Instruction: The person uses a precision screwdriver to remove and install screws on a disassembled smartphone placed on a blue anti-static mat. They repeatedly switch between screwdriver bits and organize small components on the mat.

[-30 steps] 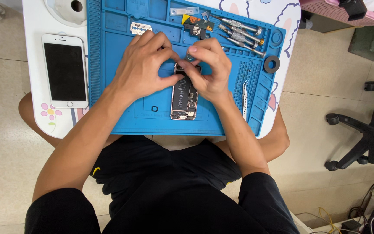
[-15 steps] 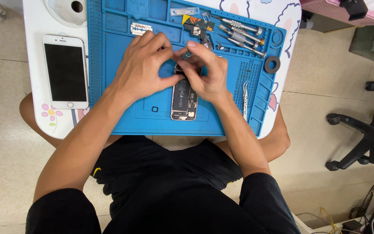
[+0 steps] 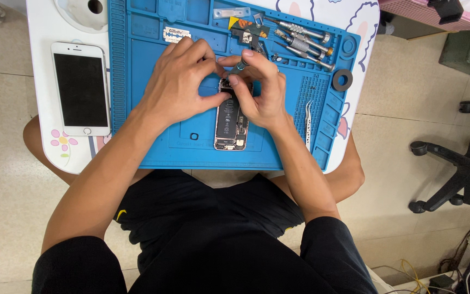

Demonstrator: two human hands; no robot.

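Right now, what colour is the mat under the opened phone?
Blue. The mat under the opened phone shows best in the head view.

Pale beige floor tiles (image 3: 409, 163) with thin grout lines fill the frame under even, soft light. At the right edge stands the black wheeled base of an office chair (image 3: 452, 163), with a dark green box (image 3: 469, 54) in the upper right and a pink mesh basket (image 3: 425, 13) along the top. Yellow and black cables (image 3: 441, 272) lie tangled in the lower right corner.
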